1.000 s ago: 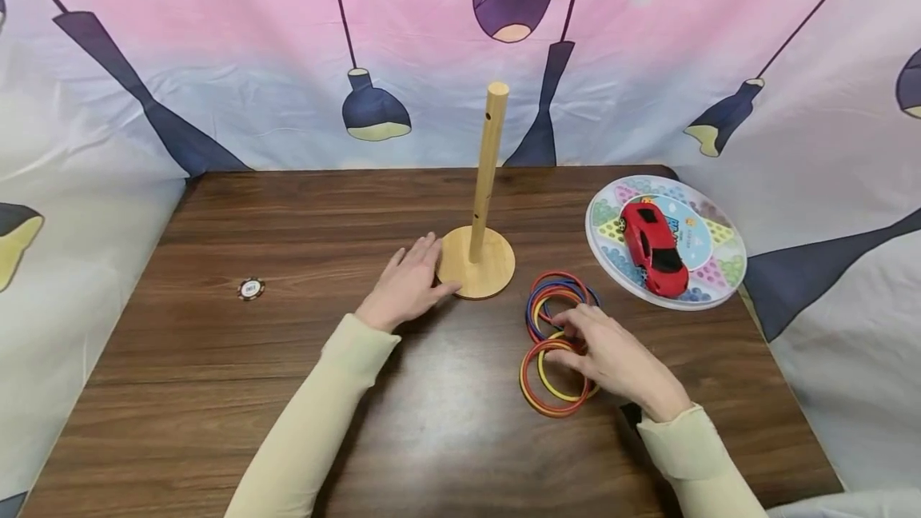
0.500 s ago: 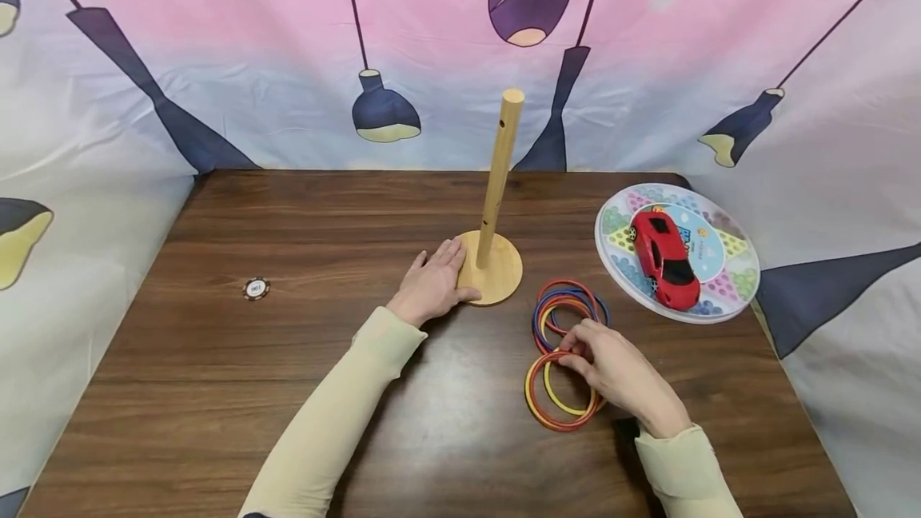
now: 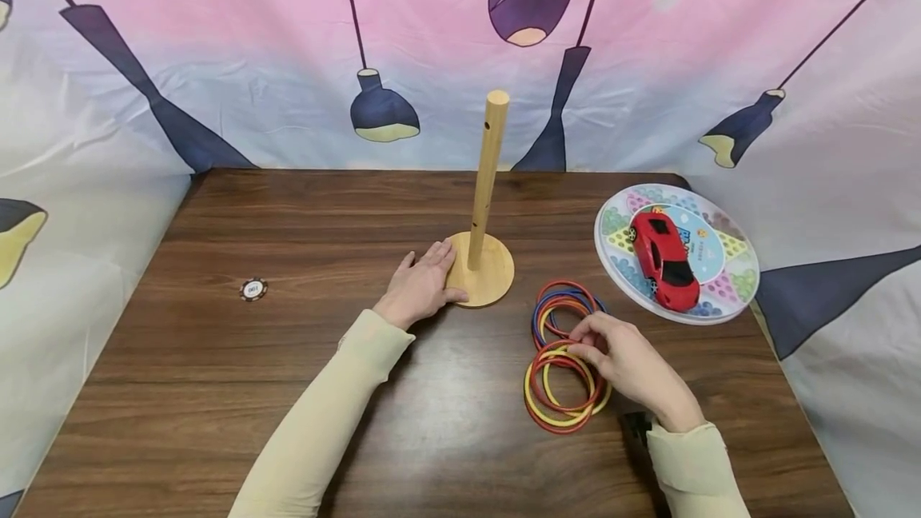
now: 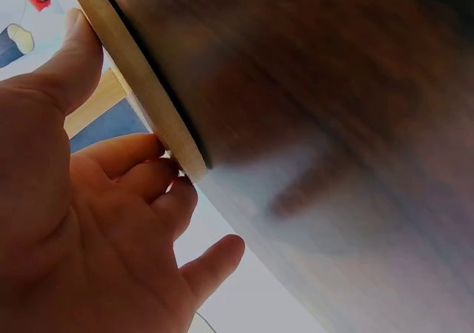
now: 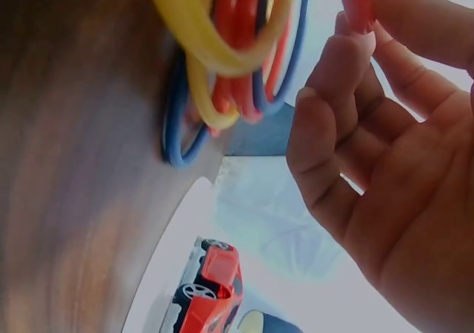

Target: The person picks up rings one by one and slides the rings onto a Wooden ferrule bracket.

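A wooden peg stand (image 3: 480,272) stands mid-table, its post (image 3: 488,166) upright and bare. My left hand (image 3: 432,274) rests flat against the left rim of the round base (image 4: 141,81), thumb and fingers touching its edge. Right of the stand lie two overlapping piles of red, yellow and blue rings (image 3: 564,306). My right hand (image 3: 586,350) is at the nearer pile (image 3: 561,406) and pinches a red ring (image 5: 355,4) between thumb and forefinger, with the other rings (image 5: 222,52) beside it.
At the right edge of the table a round marble game board (image 3: 727,294) carries a red toy car (image 3: 663,258). A small poker chip (image 3: 252,288) lies alone on the left. Printed cloth hangs round the table's far and side edges.
My right fingers have closed on a red ring of the nearer pile, and the rings there have shifted a little. The stand and my left hand have slid slightly left.
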`<state>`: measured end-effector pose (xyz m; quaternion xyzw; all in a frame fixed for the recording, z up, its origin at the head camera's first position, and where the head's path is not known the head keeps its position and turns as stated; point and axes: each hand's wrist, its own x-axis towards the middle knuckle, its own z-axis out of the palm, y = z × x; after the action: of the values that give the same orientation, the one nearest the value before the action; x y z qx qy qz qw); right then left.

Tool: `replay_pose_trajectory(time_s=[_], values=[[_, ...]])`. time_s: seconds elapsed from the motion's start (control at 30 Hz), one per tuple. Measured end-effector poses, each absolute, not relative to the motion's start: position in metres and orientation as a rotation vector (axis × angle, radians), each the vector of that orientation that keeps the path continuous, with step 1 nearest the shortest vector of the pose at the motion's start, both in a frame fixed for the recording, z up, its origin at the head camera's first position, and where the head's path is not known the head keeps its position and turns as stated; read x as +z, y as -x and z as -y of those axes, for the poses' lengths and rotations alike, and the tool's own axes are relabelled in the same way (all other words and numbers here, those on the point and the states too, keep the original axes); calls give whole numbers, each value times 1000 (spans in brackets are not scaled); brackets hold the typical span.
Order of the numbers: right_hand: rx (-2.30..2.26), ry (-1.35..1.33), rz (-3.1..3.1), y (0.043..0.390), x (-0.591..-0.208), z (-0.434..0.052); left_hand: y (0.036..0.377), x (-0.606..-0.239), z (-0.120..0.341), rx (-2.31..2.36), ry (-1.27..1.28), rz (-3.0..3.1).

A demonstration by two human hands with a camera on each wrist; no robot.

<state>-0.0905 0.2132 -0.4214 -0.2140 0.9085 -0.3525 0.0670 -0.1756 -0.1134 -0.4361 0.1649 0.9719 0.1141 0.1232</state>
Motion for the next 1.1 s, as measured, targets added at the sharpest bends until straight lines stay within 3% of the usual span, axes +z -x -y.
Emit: replay_pose_trajectory(time_s=[0.3,0.73,1.1], values=[[-1314,445,-2739,96,-401,-223,174,-433,107,364,-459,-2810],[-2295,345,-2377,113,-362,-194,171,-445,111,640,-429,-2750],[-2718,483,-1895,130,-319,-169,171,-442,118,628,-413,-2779]])
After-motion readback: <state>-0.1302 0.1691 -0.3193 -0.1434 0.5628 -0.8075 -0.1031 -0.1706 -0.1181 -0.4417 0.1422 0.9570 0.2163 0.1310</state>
